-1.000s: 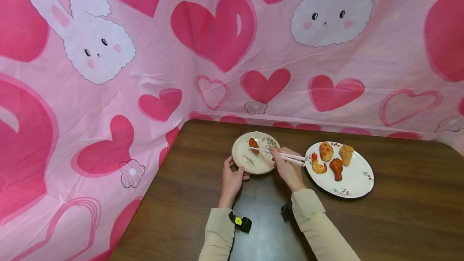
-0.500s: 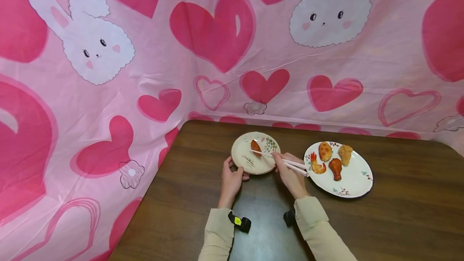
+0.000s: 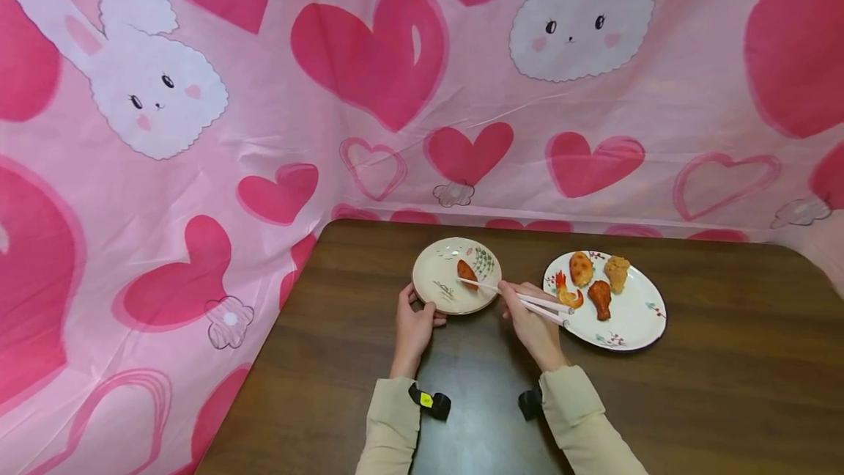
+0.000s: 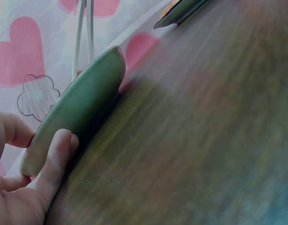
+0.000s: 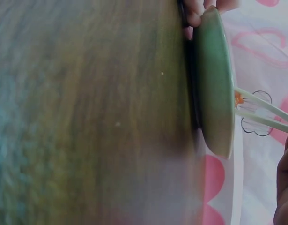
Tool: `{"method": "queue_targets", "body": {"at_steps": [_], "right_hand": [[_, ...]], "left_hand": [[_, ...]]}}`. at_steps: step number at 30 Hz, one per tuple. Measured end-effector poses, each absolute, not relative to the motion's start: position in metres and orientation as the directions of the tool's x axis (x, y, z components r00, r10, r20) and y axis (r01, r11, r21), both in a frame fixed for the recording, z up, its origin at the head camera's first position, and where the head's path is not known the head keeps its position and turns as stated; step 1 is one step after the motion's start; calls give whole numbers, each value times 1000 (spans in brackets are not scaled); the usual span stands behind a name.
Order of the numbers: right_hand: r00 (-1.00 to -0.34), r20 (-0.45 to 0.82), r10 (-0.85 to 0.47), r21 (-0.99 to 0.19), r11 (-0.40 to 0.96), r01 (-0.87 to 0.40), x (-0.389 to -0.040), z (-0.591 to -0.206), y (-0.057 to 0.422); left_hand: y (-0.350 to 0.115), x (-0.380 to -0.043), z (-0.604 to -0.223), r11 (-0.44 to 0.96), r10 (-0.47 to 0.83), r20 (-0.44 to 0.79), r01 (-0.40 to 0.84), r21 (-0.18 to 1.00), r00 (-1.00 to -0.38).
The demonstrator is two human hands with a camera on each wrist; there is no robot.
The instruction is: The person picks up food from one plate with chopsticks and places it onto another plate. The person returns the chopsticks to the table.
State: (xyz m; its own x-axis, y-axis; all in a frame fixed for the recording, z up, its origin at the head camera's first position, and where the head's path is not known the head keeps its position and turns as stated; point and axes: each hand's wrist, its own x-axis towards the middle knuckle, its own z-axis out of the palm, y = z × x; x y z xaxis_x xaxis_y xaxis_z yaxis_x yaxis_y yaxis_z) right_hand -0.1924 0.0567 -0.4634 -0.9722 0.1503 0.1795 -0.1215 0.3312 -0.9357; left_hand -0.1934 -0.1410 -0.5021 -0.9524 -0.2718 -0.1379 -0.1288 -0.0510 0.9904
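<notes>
A small cream plate (image 3: pixel 428 270) with painted sprigs sits near the table's far left. My left hand (image 3: pixel 414 325) grips its near-left rim, thumb and fingers on the green outer side (image 4: pixel 83 98) in the left wrist view. A reddish-brown oval piece of food (image 3: pixel 467 275) lies on this plate. My right hand (image 3: pixel 532 321) holds a pair of pale chopsticks (image 3: pixel 488 286), their tips at the food. Seen from the right wrist, the chopsticks (image 5: pixel 263 101) reach over the plate's edge, where a bit of orange food (image 5: pixel 238 98) shows.
To the right stands an oval white plate (image 3: pixel 639 332) with a dark rim. On it lie a shrimp (image 3: pixel 568 295), a drumstick (image 3: pixel 599 299), a browned oval piece (image 3: pixel 581 268) and a breaded piece (image 3: pixel 617 273). Pink heart-print cloth (image 3: pixel 382 94) hangs behind the table (image 3: pixel 732 358).
The food piece has shifted right and slightly nearer on the small plate. My right hand and chopsticks have drawn back a little to the right. The left hand keeps its hold.
</notes>
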Motion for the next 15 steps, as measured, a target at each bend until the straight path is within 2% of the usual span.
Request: {"method": "queue_targets", "body": {"at_steps": [15], "right_hand": [[-972,175,154,-932,344,-113,-188,-459,60]], "left_hand": [[-142,-194,-504,-49,-274,-133,-124,991,-952]]}}
